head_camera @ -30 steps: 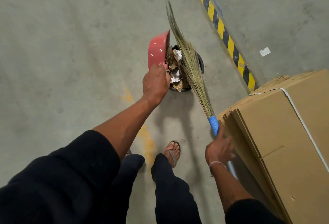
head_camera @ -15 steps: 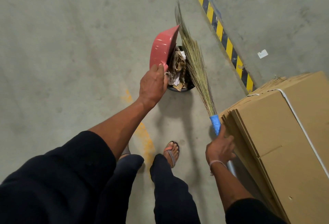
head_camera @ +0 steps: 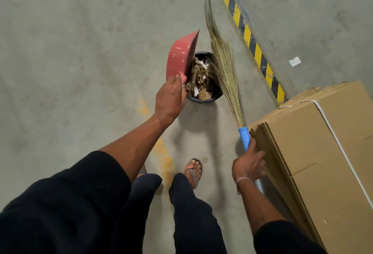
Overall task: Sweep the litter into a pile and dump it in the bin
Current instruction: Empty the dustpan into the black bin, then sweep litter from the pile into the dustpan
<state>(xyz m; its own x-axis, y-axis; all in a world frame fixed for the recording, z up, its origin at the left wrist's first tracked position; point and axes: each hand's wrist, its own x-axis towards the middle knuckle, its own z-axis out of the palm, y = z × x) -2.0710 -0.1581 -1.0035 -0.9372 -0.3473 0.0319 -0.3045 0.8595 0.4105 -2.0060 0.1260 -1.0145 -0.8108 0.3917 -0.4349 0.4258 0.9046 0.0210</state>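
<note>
1. Just beyond the left hand (head_camera: 170,100), the black bin (head_camera: 203,97) stands on the concrete floor (head_camera: 70,52), already holding crumpled paper and brown litter (head_camera: 198,76).
2. That hand grips the pink dustpan (head_camera: 180,58) by its handle, tipping it steeply on edge over the bin's near-left rim, mouth toward the bin; whether any litter is left inside the pan cannot be seen.
3. To the right of the pan, the broom (head_camera: 224,68) slants over the bin's right side, bristles pointing away from the person.
4. The right hand (head_camera: 247,163) holds the broom low on its blue grip, thumb laid along it, close against the stacked cardboard (head_camera: 314,153).
5. The litter looks light and loose, likely to cling or flutter, so a shake or tap of the pan should clear it.
6. The pan seems stiff, light plastic, best held at the handle; the broom is springy and best steered from the grip.
7. The left arm reaches forward, nearly straight; the right is bent near the body.
</note>
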